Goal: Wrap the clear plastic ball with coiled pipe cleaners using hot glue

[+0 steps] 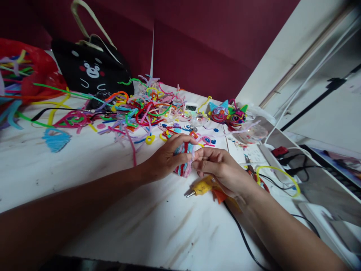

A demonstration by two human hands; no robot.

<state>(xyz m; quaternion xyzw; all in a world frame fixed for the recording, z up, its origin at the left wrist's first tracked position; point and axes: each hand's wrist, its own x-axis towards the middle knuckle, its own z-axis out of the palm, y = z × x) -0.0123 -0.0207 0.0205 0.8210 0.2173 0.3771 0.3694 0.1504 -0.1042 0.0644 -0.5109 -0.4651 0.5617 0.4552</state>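
Observation:
My left hand is closed around a small piece striped in blue, red and lilac, a pipe-cleaner craft, held above the white table. At the craft's right edge my right hand pinches with thumb and forefinger, where a pale lilac strand runs. Whether its fingertips grip the strand or the craft's edge is hard to see. Below the right hand lies a yellow glue gun with its metal nozzle pointing left and an orange trigger; the wrist partly covers it.
A heap of loose pipe cleaners spreads across the back. Behind it stand a black bag, a small digital timer and two finished colourful figures. A blue woven piece lies left. A power strip and cables are right.

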